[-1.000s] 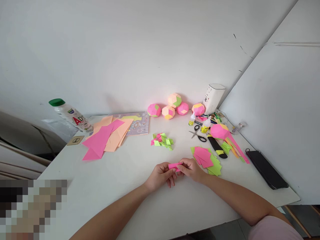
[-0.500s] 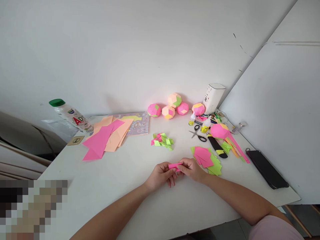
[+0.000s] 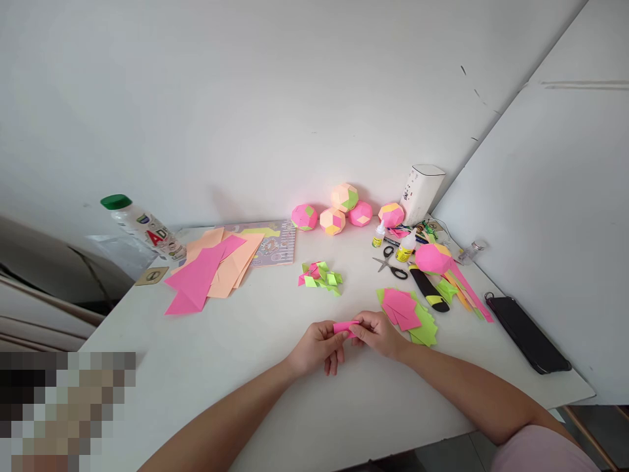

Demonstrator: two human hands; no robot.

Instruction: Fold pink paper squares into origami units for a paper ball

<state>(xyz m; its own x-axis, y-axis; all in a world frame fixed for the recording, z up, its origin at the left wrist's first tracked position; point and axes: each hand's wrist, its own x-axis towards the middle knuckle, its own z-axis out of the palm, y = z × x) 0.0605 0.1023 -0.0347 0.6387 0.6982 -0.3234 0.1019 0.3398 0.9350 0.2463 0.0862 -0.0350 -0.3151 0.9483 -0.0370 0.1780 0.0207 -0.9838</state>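
Pink paper (image 3: 340, 326), nearer the person than the scissors (image 3: 390, 264), is pinched by left hand (image 3: 314, 349) and right hand (image 3: 381, 334), seemingly mid-fold; a crisp crease calls for even thumb pressure.

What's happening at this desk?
A person holds a small pink paper in both hands, left and right, above the desk. Pink and green sheets lie beside the right hand, with scissors and a cutter beyond them. Folded pieces sit past the hands, and paper balls stand near the wall.
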